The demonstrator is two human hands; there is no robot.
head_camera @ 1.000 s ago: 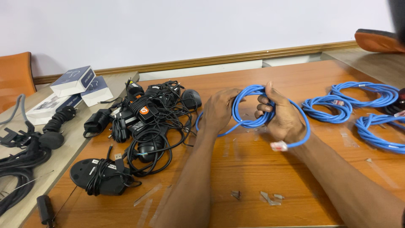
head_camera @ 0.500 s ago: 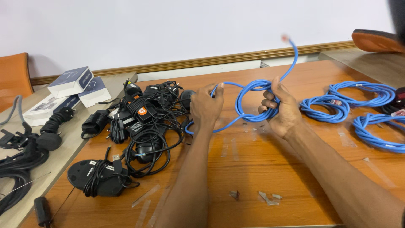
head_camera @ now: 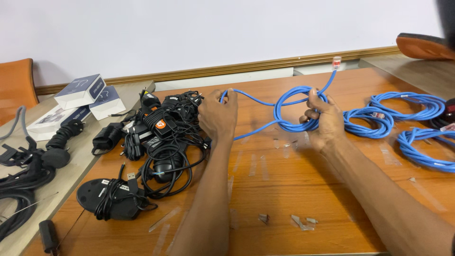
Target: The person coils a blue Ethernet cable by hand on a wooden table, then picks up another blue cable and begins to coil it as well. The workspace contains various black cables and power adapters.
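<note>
The right hand [head_camera: 322,118] is clamping the blue cable [head_camera: 289,124] coil, the left hand [head_camera: 218,116] pinching its strand beside the black adapter pile [head_camera: 161,137]; keeping loops even is helping

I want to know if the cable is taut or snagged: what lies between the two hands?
In the head view, only a free span of the blue cable runs from the left hand to the right hand, above bare wooden table.

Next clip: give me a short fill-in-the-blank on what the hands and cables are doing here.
1. The right hand grips a coiled ____ cable.
2. The left hand pinches the cable beside a pile of ____ cords.
3. The cable's clear plug points ____.

Missing words: blue; black; up
</note>
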